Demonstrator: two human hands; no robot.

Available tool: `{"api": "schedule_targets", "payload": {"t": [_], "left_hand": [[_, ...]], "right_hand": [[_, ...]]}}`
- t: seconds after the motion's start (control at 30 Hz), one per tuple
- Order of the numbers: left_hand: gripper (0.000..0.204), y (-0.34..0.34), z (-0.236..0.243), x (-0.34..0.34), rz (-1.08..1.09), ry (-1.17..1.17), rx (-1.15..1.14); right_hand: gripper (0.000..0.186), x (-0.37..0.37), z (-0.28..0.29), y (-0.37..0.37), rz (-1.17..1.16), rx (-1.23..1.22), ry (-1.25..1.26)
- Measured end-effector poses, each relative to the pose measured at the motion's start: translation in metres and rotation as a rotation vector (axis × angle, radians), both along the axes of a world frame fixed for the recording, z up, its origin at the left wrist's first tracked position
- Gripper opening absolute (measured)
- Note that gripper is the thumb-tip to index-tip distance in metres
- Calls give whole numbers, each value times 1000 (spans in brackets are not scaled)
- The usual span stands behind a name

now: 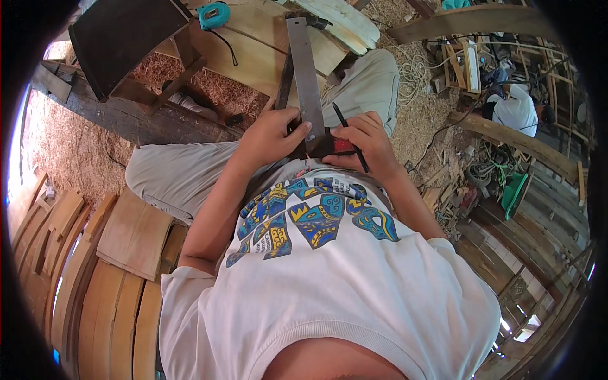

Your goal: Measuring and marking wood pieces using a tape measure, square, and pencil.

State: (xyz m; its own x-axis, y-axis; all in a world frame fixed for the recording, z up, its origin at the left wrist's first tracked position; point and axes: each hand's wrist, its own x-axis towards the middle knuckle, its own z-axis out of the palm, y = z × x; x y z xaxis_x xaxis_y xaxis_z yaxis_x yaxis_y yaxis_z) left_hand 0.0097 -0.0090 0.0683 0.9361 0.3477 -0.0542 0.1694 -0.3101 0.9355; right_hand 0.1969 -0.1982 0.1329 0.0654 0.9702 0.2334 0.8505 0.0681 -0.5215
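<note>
A long steel square points away from me above my lap, beside a dark narrow bar. My left hand has its fingers curled round them near their lower ends; exactly how they meet is hidden. My right hand grips a black pencil and rests against a dark-and-red block at the square's lower end. Under the far end of the square lie light wooden boards, with a dark tool there that I cannot make out.
A teal tape measure lies near a dark wooden stool. Planks are stacked at lower left; shavings and loose cord lie right of my knee. Beams cross the right side, where another person bends over.
</note>
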Motion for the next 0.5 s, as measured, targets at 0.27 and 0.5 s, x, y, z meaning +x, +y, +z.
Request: {"api": "schedule_targets", "payload": {"t": [0.27, 0.5], "left_hand": [[31, 1, 3, 2, -18, 103, -31], [32, -1, 2, 3, 12, 102, -100]], "right_hand": [[52, 4, -1, 2, 11, -12, -10], [52, 6, 1, 2, 51, -16, 1]]}}
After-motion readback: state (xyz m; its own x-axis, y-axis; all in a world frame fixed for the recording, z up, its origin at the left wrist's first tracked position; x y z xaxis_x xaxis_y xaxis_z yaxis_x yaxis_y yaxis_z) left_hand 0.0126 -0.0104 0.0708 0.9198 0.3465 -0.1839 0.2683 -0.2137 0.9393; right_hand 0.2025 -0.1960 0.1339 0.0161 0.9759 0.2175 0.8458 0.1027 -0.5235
